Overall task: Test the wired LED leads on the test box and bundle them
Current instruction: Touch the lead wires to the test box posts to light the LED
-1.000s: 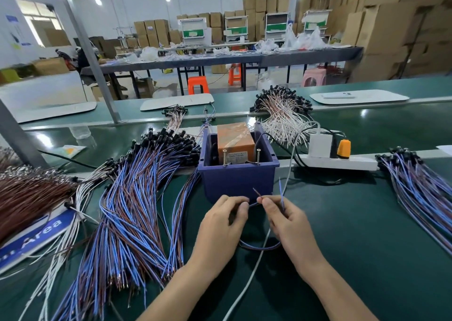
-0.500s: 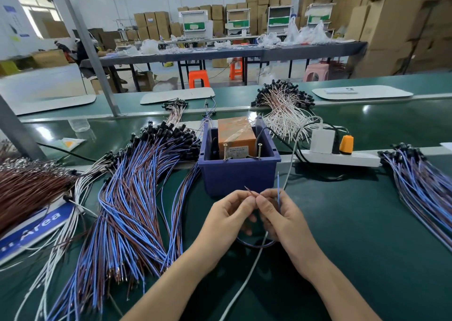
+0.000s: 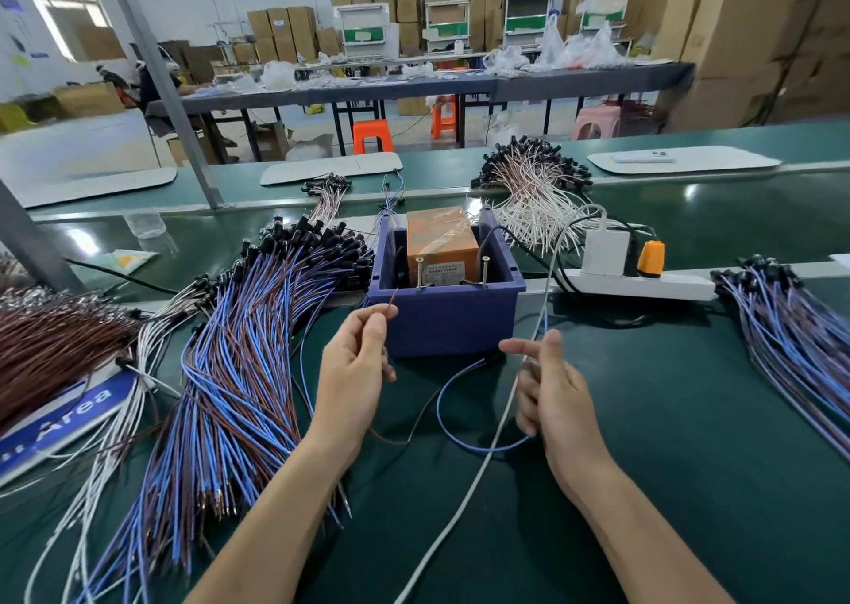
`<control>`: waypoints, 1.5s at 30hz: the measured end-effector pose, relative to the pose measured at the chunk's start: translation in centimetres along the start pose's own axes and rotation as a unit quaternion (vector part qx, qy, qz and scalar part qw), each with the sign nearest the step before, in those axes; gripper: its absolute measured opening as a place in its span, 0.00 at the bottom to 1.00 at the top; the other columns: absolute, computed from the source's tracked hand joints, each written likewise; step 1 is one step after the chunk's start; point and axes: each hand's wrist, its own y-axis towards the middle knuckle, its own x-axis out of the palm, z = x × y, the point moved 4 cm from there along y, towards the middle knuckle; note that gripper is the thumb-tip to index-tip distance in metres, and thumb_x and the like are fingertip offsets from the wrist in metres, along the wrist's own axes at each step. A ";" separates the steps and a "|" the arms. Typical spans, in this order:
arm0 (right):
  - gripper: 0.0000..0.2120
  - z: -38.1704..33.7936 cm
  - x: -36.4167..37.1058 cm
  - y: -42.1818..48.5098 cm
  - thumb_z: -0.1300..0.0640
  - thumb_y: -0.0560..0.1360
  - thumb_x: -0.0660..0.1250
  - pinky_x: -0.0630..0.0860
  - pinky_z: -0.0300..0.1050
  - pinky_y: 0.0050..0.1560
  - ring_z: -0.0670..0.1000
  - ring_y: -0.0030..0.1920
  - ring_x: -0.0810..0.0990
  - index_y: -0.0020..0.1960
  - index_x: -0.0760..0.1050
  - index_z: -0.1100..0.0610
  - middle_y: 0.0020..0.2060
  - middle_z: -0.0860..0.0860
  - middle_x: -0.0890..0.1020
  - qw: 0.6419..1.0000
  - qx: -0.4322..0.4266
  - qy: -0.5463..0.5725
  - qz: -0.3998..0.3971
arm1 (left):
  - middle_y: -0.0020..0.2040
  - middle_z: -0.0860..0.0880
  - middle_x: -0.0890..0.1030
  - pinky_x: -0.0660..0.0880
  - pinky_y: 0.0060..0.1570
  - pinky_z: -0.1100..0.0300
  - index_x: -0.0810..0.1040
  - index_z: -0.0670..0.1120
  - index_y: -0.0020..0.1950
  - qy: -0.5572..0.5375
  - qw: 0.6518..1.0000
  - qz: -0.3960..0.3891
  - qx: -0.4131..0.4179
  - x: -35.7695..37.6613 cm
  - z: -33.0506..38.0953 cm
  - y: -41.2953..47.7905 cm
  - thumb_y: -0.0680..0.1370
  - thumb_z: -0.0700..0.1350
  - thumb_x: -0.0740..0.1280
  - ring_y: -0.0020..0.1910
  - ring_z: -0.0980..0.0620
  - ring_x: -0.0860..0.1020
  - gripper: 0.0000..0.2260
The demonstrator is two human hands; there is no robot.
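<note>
Fingers of my left hand pinch the brown lead near its bare tip. My right hand pinches the blue lead the same way. Both tips are just near of the test box. I should keep the tips apart, press brown to the left screw and blue to the right screw, and watch for light.

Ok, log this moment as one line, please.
left hand: pinches thin brown wire | right hand: pinches thin blue wire | dark blue plastic test box: no lead on its screws
</note>
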 end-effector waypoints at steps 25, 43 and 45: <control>0.01 -2.5 0.0 1.8 0.49 0.83 0.62 0.74 0.42 0.33 0.46 0.36 0.77 0.53 0.70 0.44 0.42 0.38 0.78 0.916 -0.279 -0.247 0.151 | 0.48 0.61 0.83 0.76 0.40 0.67 0.78 0.51 0.65 0.182 0.965 0.078 0.172 -0.7 0.6 -0.1 0.85 0.46 0.61 0.37 0.54 0.81 0.10; 0.04 -1.9 -0.2 1.8 0.49 0.82 0.64 0.66 0.31 0.30 0.44 0.31 0.73 0.55 0.77 0.43 0.35 0.38 0.77 0.924 -0.278 -0.232 0.126 | 0.34 0.56 0.78 0.74 0.32 0.52 0.76 0.53 0.53 0.265 0.941 0.091 0.189 -0.4 0.0 -0.3 0.84 0.51 0.63 0.32 0.53 0.76 0.04; 0.05 -1.8 -0.2 1.8 0.50 0.82 0.65 0.66 0.30 0.30 0.44 0.31 0.73 0.55 0.78 0.43 0.35 0.37 0.77 0.928 -0.270 -0.222 0.125 | 0.33 0.57 0.77 0.72 0.31 0.55 0.76 0.54 0.52 0.266 0.940 0.098 0.188 -0.5 -0.1 -0.3 0.83 0.51 0.64 0.31 0.55 0.75 0.03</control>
